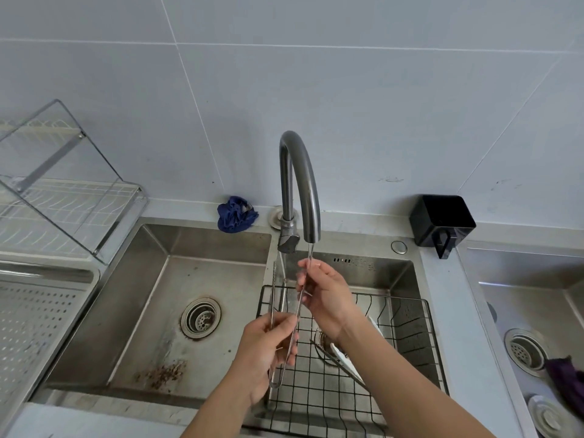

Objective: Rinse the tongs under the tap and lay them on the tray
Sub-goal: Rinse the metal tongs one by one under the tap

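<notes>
Just below frame centre, the left hand [265, 349] grips the hinge end of the metal tongs [299, 303]. The right hand [328, 295] pinches one arm near its tip (in the thin stream from the tap [300, 172]). The perforated steel tray [38, 311] sits at the left edge, well apart.

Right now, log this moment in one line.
step: rinse | left hand: grips tongs | right hand: pinches tongs | tap: running

My slim steel tongs [272, 303] stand nearly upright, hinge end low, arms spread, one tip in the thin stream from the tap [300, 172]. The perforated steel tray [34, 314] lies well apart, far left.
</notes>
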